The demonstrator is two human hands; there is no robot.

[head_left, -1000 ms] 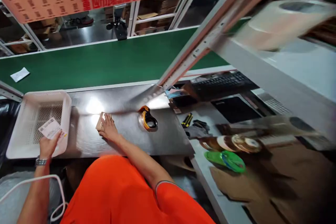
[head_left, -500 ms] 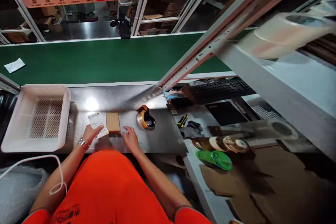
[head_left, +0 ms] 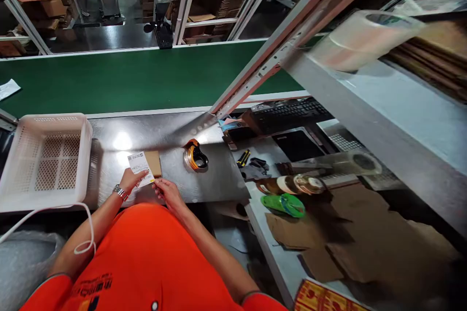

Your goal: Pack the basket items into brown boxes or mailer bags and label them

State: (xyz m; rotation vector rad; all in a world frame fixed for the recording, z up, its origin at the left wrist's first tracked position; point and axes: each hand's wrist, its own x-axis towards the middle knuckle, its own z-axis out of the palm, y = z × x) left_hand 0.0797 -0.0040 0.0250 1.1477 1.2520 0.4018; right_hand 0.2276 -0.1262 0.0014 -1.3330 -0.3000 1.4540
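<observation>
A white printed shipping label (head_left: 137, 161) is held in my left hand (head_left: 132, 180), its thumb laid across the front. The fingers of my right hand (head_left: 168, 193) are closed at the label's lower right corner, pinching it. Partly covered by the label, a small brown cardboard box (head_left: 153, 162) lies on the metal bench (head_left: 175, 131). To the right of the box rests an orange and black tape dispenser (head_left: 196, 156), with neither hand touching it.
A white plastic basket (head_left: 85, 155) stands at the left. Behind the bench runs a green conveyor belt (head_left: 146, 80) with a white paper (head_left: 8, 88) on it. On the right are a yellow cutter (head_left: 243, 158), a green bottle (head_left: 284, 204), cardboard pieces (head_left: 292, 231) and a slanting metal post (head_left: 255, 72).
My right hand has moved left from beside the box and closed on the label's corner. The label has shifted over the box. The whole view has turned a little to the right.
</observation>
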